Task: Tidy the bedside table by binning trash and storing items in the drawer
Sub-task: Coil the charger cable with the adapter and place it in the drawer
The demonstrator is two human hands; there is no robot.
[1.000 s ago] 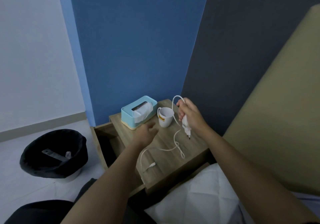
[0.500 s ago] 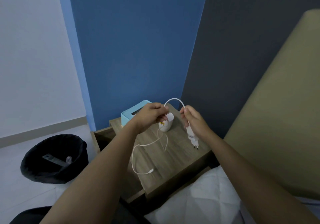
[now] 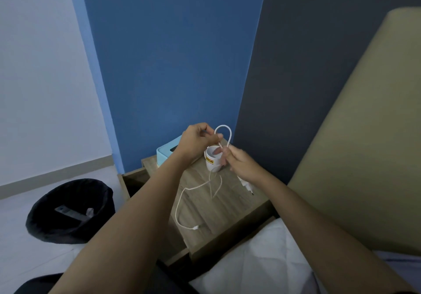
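A white charger cable (image 3: 182, 200) trails over the wooden bedside table (image 3: 230, 216), its small plug end lying near the front. My right hand (image 3: 239, 162) grips the white charger plug (image 3: 245, 183), whose pins poke out below the hand, together with part of the cable. My left hand (image 3: 197, 142) pinches the cable and holds up a loop above a white mug (image 3: 213, 161). A light blue tissue box (image 3: 166, 153) stands behind my left arm, mostly hidden. The drawer (image 3: 134, 179) on the table's left side is pulled open.
A black bin (image 3: 70, 211) with some trash inside stands on the floor to the left. A beige headboard (image 3: 364, 157) rises at the right, and white bedding (image 3: 257, 264) lies in front. Blue and dark walls back the table.
My left hand moved from above the table up to the cable and took hold of it. Both hands came closer together and formed a loop over the mug.
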